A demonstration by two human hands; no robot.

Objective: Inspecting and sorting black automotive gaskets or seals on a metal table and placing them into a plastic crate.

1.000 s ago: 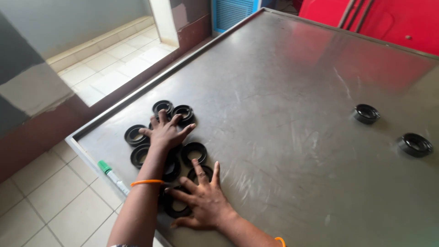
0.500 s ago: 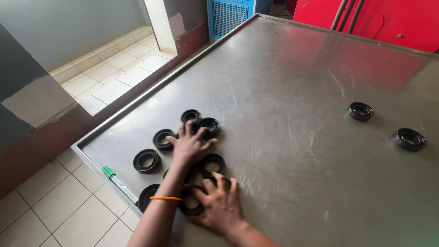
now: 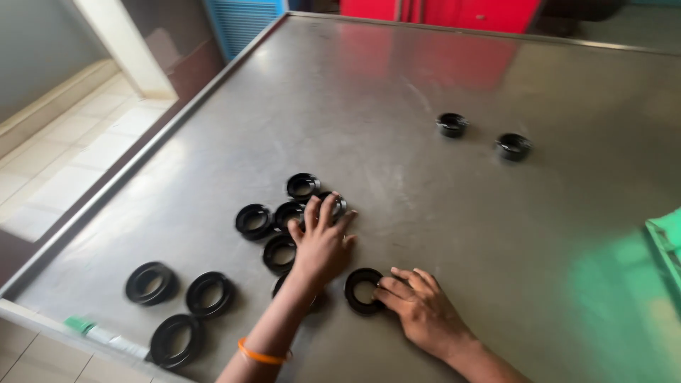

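Note:
Several black rubber rings lie on a steel table [image 3: 440,213]. My left hand [image 3: 323,241], an orange band on its wrist, rests flat with spread fingers over a cluster of rings; its fingertips cover one ring [image 3: 333,204], and others [image 3: 303,186] [image 3: 254,220] [image 3: 279,252] lie around it. My right hand [image 3: 418,305] lies palm down, its fingertips touching the rim of a single ring [image 3: 363,289]. Neither hand grips anything. Three rings [image 3: 150,282] [image 3: 209,293] [image 3: 175,339] lie apart near the table's near-left corner.
Two smaller black rings [image 3: 452,125] [image 3: 513,147] sit far right on the table. A green-capped marker [image 3: 79,325] lies at the near-left edge. A green object [image 3: 667,241] shows at the right border. Tiled floor [image 3: 64,156] lies beyond the left edge.
Both hands have slid several rings away from the near-left corner toward the table's middle, leaving three rings behind. The right hand now touches one separate ring.

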